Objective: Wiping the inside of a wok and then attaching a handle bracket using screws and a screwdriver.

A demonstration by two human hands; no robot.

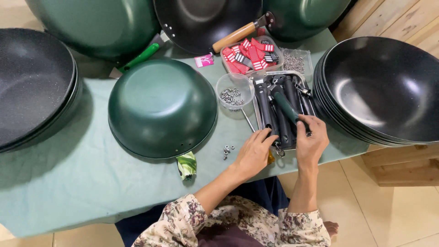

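My right hand (311, 142) grips the near end of a green pan handle (286, 106) that slants up out of a metal tray (310, 103) full of black handles (267, 110). At the tray's near left corner, my left hand (254, 152) rests with its fingers curled on one of the black handles. To the left, an upturned green wok (162, 108) lies bottom up on the green cloth, with small holes near its rim. A few loose nuts (227, 150) lie between the wok and my left hand.
A clear cup of nuts (233, 91), a tub of red tags (251, 55) and a tub of small screws (295, 61) sit behind the tray. Stacked dark woks (382, 89) stand right, more at the left (34, 84) and rear. A wooden-handled wok (206, 20) lies behind.
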